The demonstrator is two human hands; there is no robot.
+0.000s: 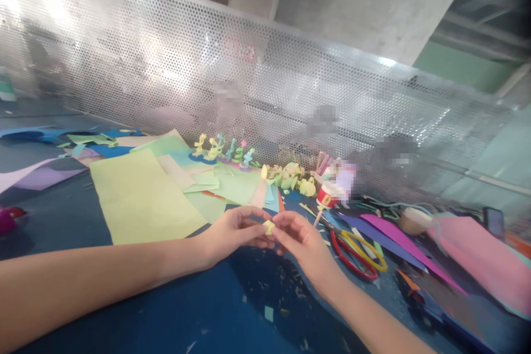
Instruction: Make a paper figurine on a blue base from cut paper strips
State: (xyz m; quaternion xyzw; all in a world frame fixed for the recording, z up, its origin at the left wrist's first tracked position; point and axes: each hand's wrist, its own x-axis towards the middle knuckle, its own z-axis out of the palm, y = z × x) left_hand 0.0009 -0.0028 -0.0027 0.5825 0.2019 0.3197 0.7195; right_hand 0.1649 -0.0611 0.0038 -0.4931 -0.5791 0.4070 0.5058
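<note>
Between the fingertips of both hands is a small yellow paper piece (269, 227). My left hand (234, 232) pinches it from the left, and my right hand (299, 240) pinches it from the right. Both hands are above the dark blue table (199, 304). A large sheet of yellow paper (145, 199) lies left of my left hand. Scissors with red and yellow handles (360, 254) lie to the right of my right hand. What the small piece is shaped into is too small to make out.
Small paper figures (209, 148) stand along the perforated metal screen (166, 66). A red and white paper tub (327, 194) is behind my right hand. Magenta paper (409, 246), a pink pouch-like item (477, 254) and a phone (493, 222) lie at right. Paper scraps (269, 313) dot the table.
</note>
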